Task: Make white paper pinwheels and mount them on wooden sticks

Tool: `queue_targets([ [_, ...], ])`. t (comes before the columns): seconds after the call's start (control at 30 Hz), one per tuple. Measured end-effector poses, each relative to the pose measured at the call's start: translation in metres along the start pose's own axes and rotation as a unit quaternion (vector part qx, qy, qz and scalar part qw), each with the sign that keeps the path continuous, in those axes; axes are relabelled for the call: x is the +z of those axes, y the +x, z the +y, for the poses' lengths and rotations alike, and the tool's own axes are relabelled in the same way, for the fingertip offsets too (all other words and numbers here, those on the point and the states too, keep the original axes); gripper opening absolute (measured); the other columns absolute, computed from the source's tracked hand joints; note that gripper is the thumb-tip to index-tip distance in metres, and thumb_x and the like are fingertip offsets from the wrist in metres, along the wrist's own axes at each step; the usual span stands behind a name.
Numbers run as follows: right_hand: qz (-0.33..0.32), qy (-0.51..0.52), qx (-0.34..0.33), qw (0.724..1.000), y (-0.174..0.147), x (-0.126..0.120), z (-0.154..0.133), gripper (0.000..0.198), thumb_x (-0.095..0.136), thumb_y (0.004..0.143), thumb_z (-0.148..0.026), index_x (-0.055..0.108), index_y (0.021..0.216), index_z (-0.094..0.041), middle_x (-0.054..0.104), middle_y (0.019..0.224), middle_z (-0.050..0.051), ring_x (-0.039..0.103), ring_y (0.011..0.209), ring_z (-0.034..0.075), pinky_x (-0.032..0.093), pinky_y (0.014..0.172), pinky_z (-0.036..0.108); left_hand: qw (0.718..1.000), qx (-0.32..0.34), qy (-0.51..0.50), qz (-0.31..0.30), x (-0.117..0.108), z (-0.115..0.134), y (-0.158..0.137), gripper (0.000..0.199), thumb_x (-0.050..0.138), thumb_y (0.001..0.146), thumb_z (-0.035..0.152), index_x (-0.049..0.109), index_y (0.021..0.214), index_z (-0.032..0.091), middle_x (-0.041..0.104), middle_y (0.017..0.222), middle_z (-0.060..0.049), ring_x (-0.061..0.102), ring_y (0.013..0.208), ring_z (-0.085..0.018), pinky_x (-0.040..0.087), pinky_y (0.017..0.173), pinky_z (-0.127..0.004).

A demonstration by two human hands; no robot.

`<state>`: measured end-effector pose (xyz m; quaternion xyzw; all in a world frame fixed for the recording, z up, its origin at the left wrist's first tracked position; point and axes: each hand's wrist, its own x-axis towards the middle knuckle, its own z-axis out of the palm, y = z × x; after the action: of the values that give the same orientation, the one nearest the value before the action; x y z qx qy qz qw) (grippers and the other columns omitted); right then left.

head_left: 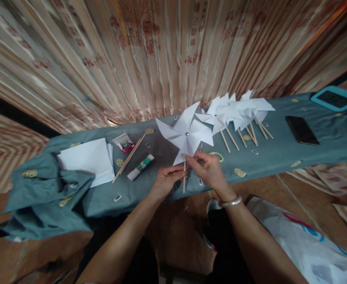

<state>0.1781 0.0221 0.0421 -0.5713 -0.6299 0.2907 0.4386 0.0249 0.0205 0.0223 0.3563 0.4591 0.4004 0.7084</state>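
A white paper pinwheel (191,132) with a shiny pin at its centre stands upright before me on a thin wooden stick (184,185). My left hand (170,177) pinches the stick below the paper blades. At the lower blade, my right hand (207,165) is closed with thumb and fingertips on the pinwheel near the stick's top. Behind it to the right, several more white pinwheels (220,114) on sticks lie bunched together. The scissors' pale green handle (217,156) shows partly behind my right hand; the rest is hidden.
The narrow table has a grey-green cloth (167,118). Left on it lie white paper sheets (81,157), a small box of pins (124,142), loose sticks (128,159) and a glue stick (140,167). A phone (302,130) and a blue-framed tablet (336,98) lie right. A plastic bag (297,240) stands below.
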Motion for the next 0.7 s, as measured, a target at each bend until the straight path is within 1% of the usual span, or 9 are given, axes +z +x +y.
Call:
queue_targets([
  [0.07,-0.008,-0.071,-0.025,0.997,-0.001,-0.001,-0.003,0.035,0.060,0.089,-0.044,0.065,0.066,-0.018,0.067,0.062,0.002,0.059,0.058,0.013,0.042,0.061,0.026,1.000,0.006,0.000,-0.008,0.000,0.000,0.000,0.028,0.086,0.052,0.031,0.079,0.075,0.016,0.072,0.066,-0.003,0.061,0.062,-0.013,0.047,0.067,-0.026],
  [0.13,-0.016,-0.119,-0.045,0.992,-0.002,0.000,-0.005,0.032,0.060,0.089,-0.042,0.066,0.068,-0.018,0.070,0.067,0.004,0.063,0.062,0.015,0.043,0.063,0.026,1.000,0.015,0.004,-0.016,-0.001,-0.001,0.000,0.026,0.084,0.054,0.030,0.079,0.076,0.016,0.072,0.067,-0.003,0.060,0.063,-0.013,0.047,0.067,-0.027],
  [0.3,-0.019,-0.178,-0.073,0.981,-0.004,0.003,-0.004,0.034,0.057,0.091,-0.043,0.069,0.074,-0.016,0.073,0.075,0.008,0.068,0.074,0.020,0.045,0.069,0.029,0.999,0.040,0.020,-0.028,-0.001,-0.003,0.002,0.021,0.082,0.057,0.030,0.079,0.071,0.015,0.070,0.065,-0.002,0.056,0.061,-0.012,0.045,0.065,-0.026],
  [0.4,-0.019,-0.175,-0.073,0.982,-0.004,0.003,-0.005,0.036,0.056,0.090,-0.045,0.068,0.072,-0.017,0.072,0.073,0.008,0.066,0.071,0.019,0.044,0.068,0.029,0.999,0.040,0.020,-0.025,-0.001,-0.003,0.002,0.021,0.082,0.057,0.031,0.078,0.070,0.015,0.070,0.064,-0.002,0.057,0.061,-0.013,0.045,0.066,-0.026],
  [0.5,-0.009,-0.133,-0.061,0.989,-0.002,-0.002,-0.007,0.039,0.055,0.091,-0.047,0.066,0.067,-0.018,0.069,0.065,0.003,0.060,0.061,0.014,0.041,0.062,0.026,0.999,0.024,0.009,-0.020,-0.001,-0.001,0.001,0.025,0.084,0.056,0.030,0.079,0.076,0.015,0.072,0.068,-0.004,0.060,0.064,-0.014,0.047,0.069,-0.028],
  [0.6,0.024,-0.092,-0.044,0.995,0.001,-0.014,-0.007,0.040,0.053,0.091,-0.047,0.067,0.067,-0.018,0.066,0.062,0.000,0.057,0.058,0.012,0.040,0.061,0.024,1.000,0.009,0.003,-0.009,-0.001,0.002,0.000,0.028,0.086,0.054,0.030,0.079,0.077,0.016,0.074,0.071,-0.004,0.062,0.065,-0.015,0.049,0.071,-0.029],
  [0.7,0.057,-0.084,-0.014,0.995,0.003,-0.026,-0.003,0.040,0.055,0.090,-0.050,0.068,0.068,-0.018,0.065,0.061,0.000,0.056,0.058,0.013,0.039,0.060,0.025,1.000,0.001,0.003,0.001,-0.002,0.002,0.000,0.031,0.088,0.051,0.031,0.079,0.077,0.017,0.075,0.073,-0.004,0.064,0.065,-0.015,0.050,0.071,-0.029],
])
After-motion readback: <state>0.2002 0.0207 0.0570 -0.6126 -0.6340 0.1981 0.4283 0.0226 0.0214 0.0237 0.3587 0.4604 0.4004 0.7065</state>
